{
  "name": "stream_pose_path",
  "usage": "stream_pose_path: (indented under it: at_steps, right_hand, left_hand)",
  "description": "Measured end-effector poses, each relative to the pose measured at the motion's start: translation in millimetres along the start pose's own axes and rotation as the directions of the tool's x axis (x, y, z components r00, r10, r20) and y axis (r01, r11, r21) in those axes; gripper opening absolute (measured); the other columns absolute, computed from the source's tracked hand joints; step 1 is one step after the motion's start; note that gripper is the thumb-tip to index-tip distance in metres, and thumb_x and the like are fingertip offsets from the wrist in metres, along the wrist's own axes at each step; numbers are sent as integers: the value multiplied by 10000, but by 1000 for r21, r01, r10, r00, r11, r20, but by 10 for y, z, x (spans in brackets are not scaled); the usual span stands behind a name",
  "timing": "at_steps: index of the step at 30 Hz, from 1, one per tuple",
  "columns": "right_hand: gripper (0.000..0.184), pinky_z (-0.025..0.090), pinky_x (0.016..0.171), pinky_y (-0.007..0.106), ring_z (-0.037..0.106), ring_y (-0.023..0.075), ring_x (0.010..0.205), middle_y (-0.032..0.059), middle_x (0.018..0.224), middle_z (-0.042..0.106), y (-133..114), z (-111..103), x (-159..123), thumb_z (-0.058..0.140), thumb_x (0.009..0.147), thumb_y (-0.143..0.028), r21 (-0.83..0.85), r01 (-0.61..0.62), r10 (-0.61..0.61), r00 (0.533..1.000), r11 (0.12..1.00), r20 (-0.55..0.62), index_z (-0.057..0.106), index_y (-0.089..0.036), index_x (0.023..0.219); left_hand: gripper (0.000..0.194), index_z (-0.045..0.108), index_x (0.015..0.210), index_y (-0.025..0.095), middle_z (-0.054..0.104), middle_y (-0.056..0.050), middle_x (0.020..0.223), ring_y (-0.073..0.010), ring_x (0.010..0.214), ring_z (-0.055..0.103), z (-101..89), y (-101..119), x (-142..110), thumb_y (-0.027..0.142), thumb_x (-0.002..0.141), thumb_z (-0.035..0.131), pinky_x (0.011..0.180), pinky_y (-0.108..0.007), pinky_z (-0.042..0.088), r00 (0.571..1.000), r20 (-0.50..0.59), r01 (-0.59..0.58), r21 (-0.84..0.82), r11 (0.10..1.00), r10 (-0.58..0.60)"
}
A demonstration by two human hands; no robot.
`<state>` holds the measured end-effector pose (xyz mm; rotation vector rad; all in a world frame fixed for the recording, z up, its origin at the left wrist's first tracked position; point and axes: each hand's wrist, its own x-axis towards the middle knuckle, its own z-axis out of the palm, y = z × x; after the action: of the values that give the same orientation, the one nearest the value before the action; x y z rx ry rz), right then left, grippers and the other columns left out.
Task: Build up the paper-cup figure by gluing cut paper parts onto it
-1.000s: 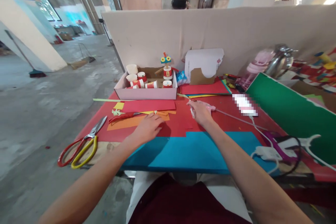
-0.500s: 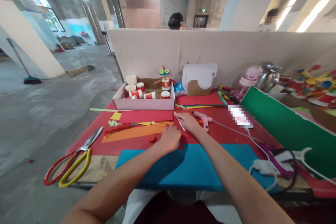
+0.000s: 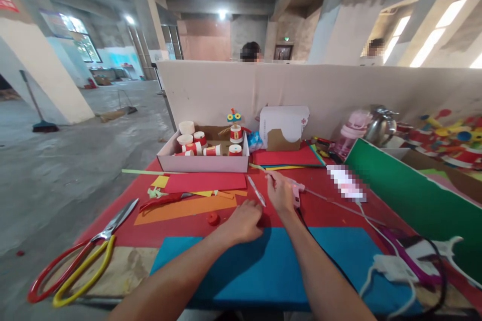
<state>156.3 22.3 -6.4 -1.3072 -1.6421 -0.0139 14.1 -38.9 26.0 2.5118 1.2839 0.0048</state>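
My left hand [image 3: 244,220] lies on the red tabletop at the far edge of a blue sheet [image 3: 271,266]. Its fingers curl down onto a small piece of red paper [image 3: 265,219]. A small red disc [image 3: 213,218] sits just to its left. My right hand [image 3: 280,193] is just beyond it, fingers bent round the body of a pink glue gun [image 3: 296,193]. The gun's cord runs off to the right. A thin white stick [image 3: 256,190] lies on the table between the two hands.
A box of red-and-white paper cups [image 3: 203,160] stands at the back, with red [image 3: 205,181] and orange [image 3: 184,208] paper strips before it. Large scissors [image 3: 71,271] lie at the left edge. A green board [image 3: 414,195], cables and a bottle fill the right. A partition stands behind, with people beyond it.
My left hand moved right, close to my right hand. My right hand left the glue gun, handled the white stick, and now sits by the gun again. The view tilted up.
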Motion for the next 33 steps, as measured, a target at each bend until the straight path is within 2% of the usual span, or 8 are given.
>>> stream_pose_path:
  at_steps: [3, 9, 15, 20, 24, 28, 30, 33]
  right_hand:
    - [267, 508, 788, 348, 663, 220, 839, 84, 912, 726, -17, 16, -8, 412, 859, -198, 17, 6, -6, 1000, 1000, 18, 670, -198, 928]
    - [267, 513, 789, 338, 671, 209, 832, 71, 896, 732, -67, 7, -17, 422, 849, -202, 85, -14, 7, 996, 996, 88, 672, -203, 945]
    - [277, 514, 650, 293, 656, 176, 668, 54, 776, 716, -62, 48, -19, 411, 854, -263, 257, -188, 165, 980, 948, 109, 657, -187, 958]
    - [286, 500, 623, 286, 631, 163, 624, 52, 777, 712, -69, 61, -26, 407, 843, -273, 267, -226, 205, 973, 937, 105, 652, -182, 960]
    - [289, 501, 628, 286, 629, 157, 611, 46, 757, 712, -54, 54, -29, 396, 838, -265, 267, -233, 211, 972, 935, 107, 655, -183, 938]
    - [283, 502, 624, 287, 620, 152, 589, 43, 745, 706, -49, 48, -18, 421, 840, -287, 291, -237, 209, 970, 927, 126, 659, -179, 948]
    - [294, 510, 639, 299, 625, 158, 605, 48, 764, 703, -93, 24, -13, 426, 860, -325, 340, -254, 223, 967, 905, 127, 657, -180, 970]
    - [316, 517, 800, 337, 660, 185, 835, 69, 954, 706, -245, -42, -24, 436, 891, -383, 488, -212, 137, 973, 847, 184, 637, -208, 1062]
  left_hand:
    - [386, 587, 1051, 92, 591, -185, 1105, -331, 1075, 530, 22, 14, -11, 286, 717, 580, 881, -419, 472, 998, -55, 37, 37, 999, -35]
    - [271, 634, 942, 86, 632, -197, 975, -311, 985, 584, 21, 37, 27, 99, 740, 455, 804, -398, 486, 996, -59, 67, 131, 989, -60]
    - [200, 634, 875, 164, 679, -106, 927, -237, 867, 639, -258, -180, -53, 173, 768, 466, 720, -306, 483, 969, -137, 203, -28, 979, -205]
    - [234, 645, 928, 129, 666, -145, 977, -281, 929, 626, -231, -30, -86, 273, 772, 546, 743, -330, 500, 992, -64, 117, 82, 990, -112]
    - [288, 630, 1005, 68, 650, -198, 1006, -293, 979, 613, -56, 164, -38, 69, 783, 447, 763, -357, 511, 995, -33, 98, 212, 972, -94]
    - [239, 647, 909, 108, 681, -168, 922, -292, 896, 643, -115, 45, -45, 97, 769, 453, 751, -386, 512, 993, -66, 104, 186, 977, -93]
    - [173, 638, 841, 143, 688, -135, 880, -275, 858, 651, -224, -109, -61, 156, 761, 485, 736, -373, 512, 979, -146, 156, 86, 984, -142]
    - [104, 586, 738, 160, 664, -66, 724, -196, 707, 646, -368, -309, -40, 167, 751, 484, 650, -298, 512, 895, -254, 236, -430, 871, -368]
